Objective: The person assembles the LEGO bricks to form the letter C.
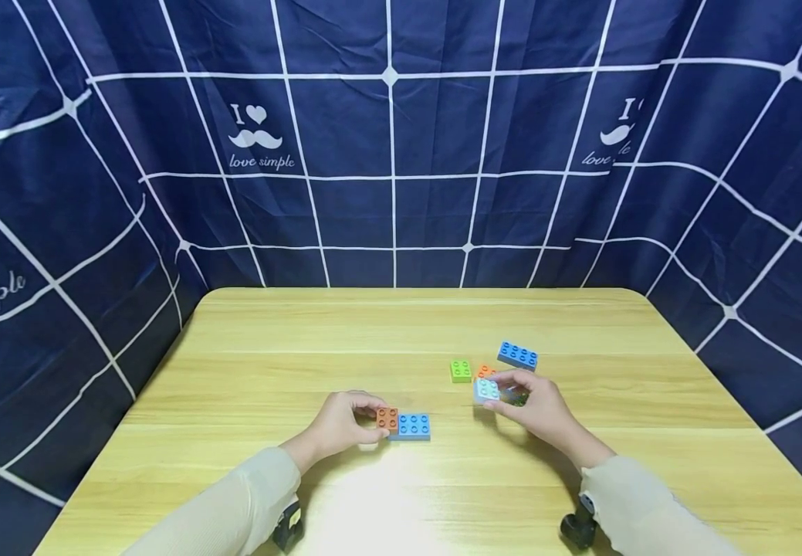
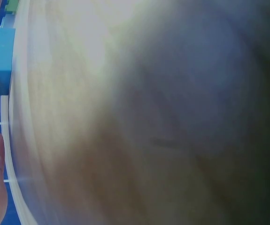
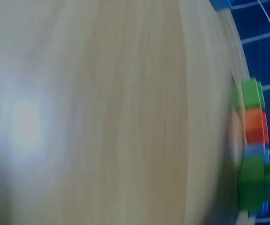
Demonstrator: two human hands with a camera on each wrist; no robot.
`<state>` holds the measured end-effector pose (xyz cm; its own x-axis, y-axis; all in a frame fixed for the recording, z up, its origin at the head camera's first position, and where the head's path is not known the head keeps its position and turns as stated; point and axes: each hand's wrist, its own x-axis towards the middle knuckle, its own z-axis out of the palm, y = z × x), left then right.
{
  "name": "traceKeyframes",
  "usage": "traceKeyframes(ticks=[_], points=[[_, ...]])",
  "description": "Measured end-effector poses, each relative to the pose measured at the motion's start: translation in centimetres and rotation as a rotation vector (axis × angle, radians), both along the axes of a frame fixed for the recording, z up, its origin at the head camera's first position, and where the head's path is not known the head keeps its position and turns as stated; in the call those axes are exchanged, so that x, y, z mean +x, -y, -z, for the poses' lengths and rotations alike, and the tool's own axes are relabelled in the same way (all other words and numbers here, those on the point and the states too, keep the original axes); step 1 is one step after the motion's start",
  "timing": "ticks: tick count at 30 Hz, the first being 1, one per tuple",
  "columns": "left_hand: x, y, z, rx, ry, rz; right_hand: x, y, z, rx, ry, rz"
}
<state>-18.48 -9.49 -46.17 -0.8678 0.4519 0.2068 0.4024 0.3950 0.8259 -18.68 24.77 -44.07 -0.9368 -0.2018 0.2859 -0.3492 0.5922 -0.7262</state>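
Note:
My left hand (image 1: pixel 340 421) pinches a brown-orange toy brick (image 1: pixel 387 418) between thumb and fingers. That brick sits on the left end of a longer blue brick (image 1: pixel 414 426) on the table; the left wrist view catches the blue brick's side (image 2: pixel 2 63) at its left edge. To the right, my right hand (image 1: pixel 539 408) holds a pale blue brick (image 1: pixel 487 390), studs up, by its sides between thumb and fingertips. A dark green brick (image 3: pixel 252 183) is partly hidden behind the right hand in the head view.
Beyond the right hand lie a lime green brick (image 1: pixel 461 371), an orange-red brick (image 1: pixel 486 371) partly covered by the held one, and a blue eight-stud brick (image 1: pixel 517 354). The wooden table (image 1: pixel 303 340) meets a dark blue checked curtain (image 1: pixel 345 208) at the back and sides.

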Motion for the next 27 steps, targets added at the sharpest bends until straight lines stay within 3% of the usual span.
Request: traceKeyframes(ticks=[10, 20, 27], points=[[0.0, 0.0, 0.0, -0.002, 0.001, 0.001, 0.2, 4.0, 0.7, -0.003, -0.004, -0.146], [0.1, 0.0, -0.3, 0.010, 0.015, 0.000, 0.4, 6.3, 1.3, -0.017, 0.033, -0.230], [0.0, 0.1, -0.4, 0.013, 0.015, 0.004, 0.2, 7.1, 1.5, -0.010, 0.013, -0.268]])
